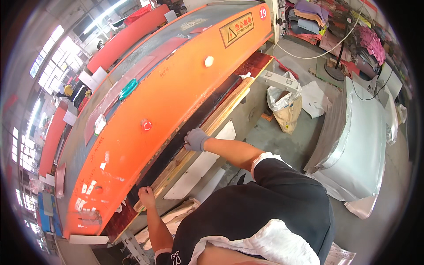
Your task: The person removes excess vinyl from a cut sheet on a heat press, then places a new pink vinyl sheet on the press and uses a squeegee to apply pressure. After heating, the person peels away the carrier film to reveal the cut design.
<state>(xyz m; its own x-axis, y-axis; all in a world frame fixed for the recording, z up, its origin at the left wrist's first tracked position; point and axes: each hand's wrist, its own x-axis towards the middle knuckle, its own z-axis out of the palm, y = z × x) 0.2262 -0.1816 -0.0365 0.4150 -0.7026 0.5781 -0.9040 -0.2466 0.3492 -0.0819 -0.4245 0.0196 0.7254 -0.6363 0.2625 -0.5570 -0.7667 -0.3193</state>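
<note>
A long orange press machine (176,84) runs diagonally in front of me. Under its front face, a black sheet (165,163) lies on a wooden-edged board (176,164). My right hand (195,140), in a grey glove, is closed at the black sheet's front edge, about halfway along. Nearer the board's left end, my bare left hand (146,196) has its fingers curled over the same edge. The fingertips of both hands are partly hidden. Dark red surface (123,217) shows beyond the sheet at the board's left end.
A red round button (146,125) and a white knob (209,61) sit on the orange face. Teal cord (128,89) lies on top. To my right are a bag (285,108), a tall stack of silvery sheets (353,141) and a stand (334,70). Coloured material piles (311,17) stand behind.
</note>
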